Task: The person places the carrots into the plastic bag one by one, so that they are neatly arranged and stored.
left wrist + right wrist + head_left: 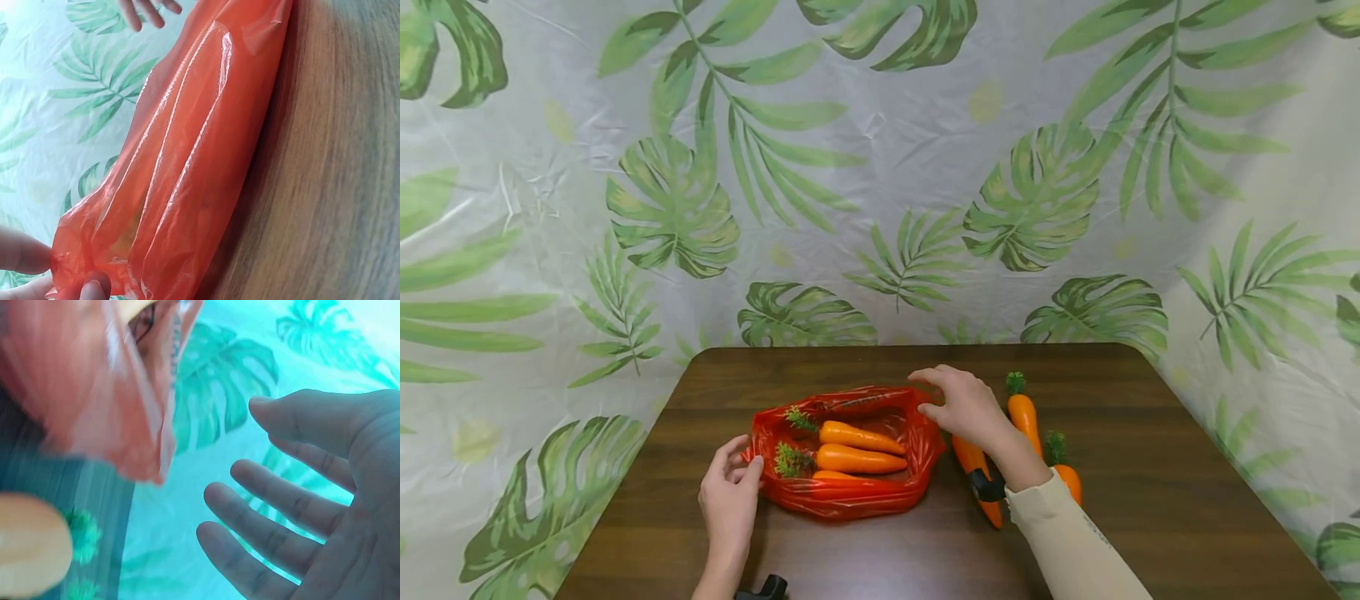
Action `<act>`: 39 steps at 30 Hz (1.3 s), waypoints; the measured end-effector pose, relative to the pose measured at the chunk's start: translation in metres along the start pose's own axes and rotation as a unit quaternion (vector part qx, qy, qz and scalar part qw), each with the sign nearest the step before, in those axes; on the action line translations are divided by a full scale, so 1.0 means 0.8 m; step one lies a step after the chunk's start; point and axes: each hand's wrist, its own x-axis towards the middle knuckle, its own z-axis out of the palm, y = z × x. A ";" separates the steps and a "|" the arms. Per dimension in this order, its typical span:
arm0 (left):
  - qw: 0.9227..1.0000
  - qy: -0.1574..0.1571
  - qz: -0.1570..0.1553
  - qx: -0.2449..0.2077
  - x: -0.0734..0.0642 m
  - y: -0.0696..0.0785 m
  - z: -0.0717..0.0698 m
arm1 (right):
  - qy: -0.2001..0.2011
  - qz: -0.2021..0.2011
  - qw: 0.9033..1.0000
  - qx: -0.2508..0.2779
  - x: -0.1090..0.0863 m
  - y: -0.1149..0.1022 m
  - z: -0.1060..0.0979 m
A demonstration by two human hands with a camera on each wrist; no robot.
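Observation:
A red plastic bag (872, 502) lies on the table with its mouth spread upward. Inside it are several orange carrots (859, 457) with green tops pointing left. My left hand (730, 492) pinches the bag's left rim between thumb and fingers; the left wrist view shows the gathered film (78, 259) there. Just above the bag's right end hovers my right hand (962, 407), fingers spread and apart from the film. In the right wrist view that hand (300, 506) holds nothing, and the bag (94, 394) stands beside it.
Right of the bag, under and beside my right forearm, lie more carrots: one (970, 454) partly behind the wrist, one (1024, 415) farther back, one (1070, 482) partly hidden by the sleeve. A leaf-patterned sheet (917, 167) hangs behind the brown table (1150, 500).

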 end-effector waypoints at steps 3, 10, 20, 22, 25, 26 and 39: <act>1.000 0.001 0.000 0.001 0.000 0.000 0.000 | 0.010 0.009 1.000 0.008 -0.008 0.016 -0.008; 1.000 0.003 0.000 0.006 -0.001 0.001 0.000 | 0.016 0.038 0.999 0.022 -0.024 0.049 -0.025; 1.000 0.003 -0.001 0.011 0.000 -0.001 0.001 | 0.027 0.073 0.997 -0.005 -0.060 0.098 -0.039; 1.000 0.002 -0.002 0.012 0.000 -0.001 0.002 | 0.024 0.079 0.997 -0.009 -0.070 0.106 -0.043; 1.000 0.002 -0.001 0.013 0.000 -0.001 0.001 | 0.023 0.082 0.996 -0.024 -0.085 0.115 -0.047; 1.000 0.002 -0.001 0.014 0.000 -0.001 0.001 | 0.022 0.083 0.996 -0.031 -0.089 0.117 -0.048; 1.000 0.000 0.002 0.010 0.001 0.000 0.001 | -0.004 0.116 0.992 -0.056 -0.143 0.142 -0.064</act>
